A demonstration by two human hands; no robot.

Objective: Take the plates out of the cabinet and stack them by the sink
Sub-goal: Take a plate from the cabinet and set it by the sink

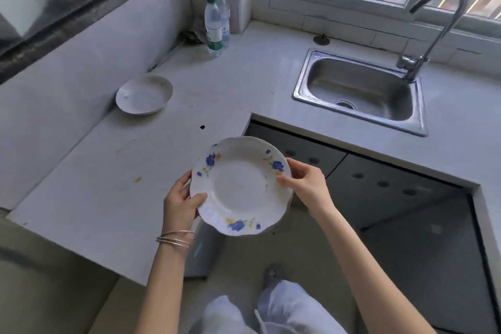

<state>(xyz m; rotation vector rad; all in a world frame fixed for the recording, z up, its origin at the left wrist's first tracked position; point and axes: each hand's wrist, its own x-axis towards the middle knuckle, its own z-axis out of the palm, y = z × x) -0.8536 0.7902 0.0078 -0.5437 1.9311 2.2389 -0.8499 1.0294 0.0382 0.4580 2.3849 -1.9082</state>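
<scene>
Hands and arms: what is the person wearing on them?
The left hand and right hand are ungloved, and no sleeves show on the forearms. Several thin metallic bangles circle the left wrist; the right wrist wears nothing.

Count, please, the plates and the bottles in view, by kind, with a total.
Plates: 2, the floral plate gripped by the left hand and right hand, and the white plate on the counter; a rim beneath the floral one may be another.
Bottles: 2, the green-capped bottle and the red-capped bottle.
Total: 4.
</scene>
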